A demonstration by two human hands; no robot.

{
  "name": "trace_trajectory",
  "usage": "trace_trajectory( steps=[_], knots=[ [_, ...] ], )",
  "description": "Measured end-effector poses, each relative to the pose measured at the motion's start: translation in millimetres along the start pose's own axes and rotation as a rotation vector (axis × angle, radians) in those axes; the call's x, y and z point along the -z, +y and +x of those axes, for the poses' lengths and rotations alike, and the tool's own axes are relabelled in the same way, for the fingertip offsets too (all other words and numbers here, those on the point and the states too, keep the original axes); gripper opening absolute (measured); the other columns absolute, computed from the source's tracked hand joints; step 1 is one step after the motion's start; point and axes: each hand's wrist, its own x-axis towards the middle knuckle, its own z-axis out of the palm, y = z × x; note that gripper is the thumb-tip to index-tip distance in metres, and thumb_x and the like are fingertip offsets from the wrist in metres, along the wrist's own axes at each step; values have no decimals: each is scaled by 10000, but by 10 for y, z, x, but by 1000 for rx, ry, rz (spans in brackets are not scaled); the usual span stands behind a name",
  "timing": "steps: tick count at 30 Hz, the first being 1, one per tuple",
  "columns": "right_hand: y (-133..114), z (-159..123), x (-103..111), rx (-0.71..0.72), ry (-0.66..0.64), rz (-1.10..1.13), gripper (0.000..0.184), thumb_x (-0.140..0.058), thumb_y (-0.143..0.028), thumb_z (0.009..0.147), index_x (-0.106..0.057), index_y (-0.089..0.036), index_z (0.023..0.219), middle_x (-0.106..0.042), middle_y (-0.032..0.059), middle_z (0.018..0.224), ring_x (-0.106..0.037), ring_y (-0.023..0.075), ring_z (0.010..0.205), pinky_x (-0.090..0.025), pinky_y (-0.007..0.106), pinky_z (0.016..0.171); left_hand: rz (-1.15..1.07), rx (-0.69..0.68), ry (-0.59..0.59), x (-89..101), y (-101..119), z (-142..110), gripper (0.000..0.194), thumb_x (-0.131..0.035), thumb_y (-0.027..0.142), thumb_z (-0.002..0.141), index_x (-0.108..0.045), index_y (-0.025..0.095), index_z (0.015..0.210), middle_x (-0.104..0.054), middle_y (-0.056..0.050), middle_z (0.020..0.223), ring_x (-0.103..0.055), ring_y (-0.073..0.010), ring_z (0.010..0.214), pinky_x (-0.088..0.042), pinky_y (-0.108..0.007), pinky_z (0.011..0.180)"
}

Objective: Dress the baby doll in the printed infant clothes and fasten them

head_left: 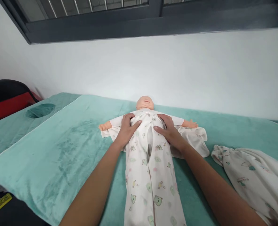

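Note:
A baby doll lies on its back on a teal blanket, head toward the wall and arms spread. A white patterned garment covers its body and runs down toward me. My left hand rests flat on the doll's left side at the chest, fingers stretched over the cloth. My right hand lies flat on the other side of the chest, fingers pressed on the garment. Neither hand grips anything that I can see.
A second patterned white cloth lies crumpled at the right on the blanket. A round hole shows in the teal bed at far left. A black and red object stands beyond the left edge. A white wall rises behind.

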Motion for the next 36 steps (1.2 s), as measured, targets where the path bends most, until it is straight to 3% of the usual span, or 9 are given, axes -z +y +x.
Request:
trace_trajectory(
  steps=[7, 11, 14, 17, 21, 25, 29, 32, 36],
  knots=[
    [66, 115, 9, -108, 29, -15, 614, -740, -575, 662, -490, -249, 1119, -457, 52, 1208, -431, 260, 1175, -376, 435, 1017, -126, -3, -132, 146, -11, 6, 565, -656, 488, 789, -393, 241, 1224, -323, -81, 1505, -344, -220, 1375, -328, -327, 1112],
    [7, 27, -31, -7, 134, -111, 437, -734, -567, 680, -539, -223, 866, -449, 29, 1061, -448, 237, 1063, -383, 391, 953, -180, 3, -326, 296, -37, -28, 802, -772, 479, 675, -354, 254, 1321, -276, -95, 1523, -336, -279, 1375, -339, -373, 1103],
    [-43, -92, -41, 105, 216, -144, 339, -708, -483, 748, -516, -207, 709, -495, 12, 917, -485, 204, 937, -391, 337, 855, -180, -82, -345, 340, -64, -82, 610, -811, 445, 637, -506, 237, 1123, -275, -74, 1508, -306, -288, 1386, -313, -371, 1116],
    [-36, -199, -25, 130, 235, -125, 283, -689, -413, 774, -536, -199, 670, -518, -13, 760, -502, 165, 760, -381, 300, 720, -152, -196, -222, 302, -87, -170, 336, -781, 391, 684, -548, 199, 832, -396, -76, 1363, -384, -255, 1306, -338, -335, 1073],
    [7, -325, 24, 14, 185, -107, 360, -683, -453, 760, -496, -188, 604, -443, -40, 603, -426, 132, 626, -315, 271, 596, -85, -292, -110, 223, -108, -290, 171, -678, 268, 754, -536, 190, 698, -544, -25, 932, -526, -181, 951, -404, -295, 870],
    [-10, -479, 101, -56, 58, -103, 430, -625, -522, 796, -432, -188, 604, -391, -47, 590, -371, 117, 609, -285, 258, 575, 23, -185, -80, 230, -112, -406, 144, -564, 229, 780, -512, 188, 653, -508, 24, 679, -492, -155, 726, -378, -279, 712],
    [-61, -690, 196, -90, -104, -120, 351, -640, -525, 775, -522, -202, 850, -519, -28, 768, -455, 140, 705, -352, 255, 642, -97, -22, -267, 417, -87, -580, 145, -589, 324, 789, -588, 188, 838, -563, 27, 780, -514, -151, 748, -387, -256, 689],
    [-125, -847, 204, -133, -200, -134, 517, -736, -512, 669, -514, -213, 1026, -572, -1, 905, -505, 166, 775, -389, 259, 669, -158, 50, -448, 571, -76, -734, 516, -734, 422, 694, -551, 226, 1135, -598, 2, 1029, -557, -177, 877, -419, -260, 743],
    [-250, -989, 68, -144, -131, -232, 396, -699, -541, 693, -488, -211, 750, -508, -29, 698, -456, 149, 667, -323, 253, 599, -80, -94, -333, 547, -78, -890, 363, -751, 433, 678, -588, 188, 891, -574, -6, 941, -527, -166, 842, -400, -256, 734]
  ],
)
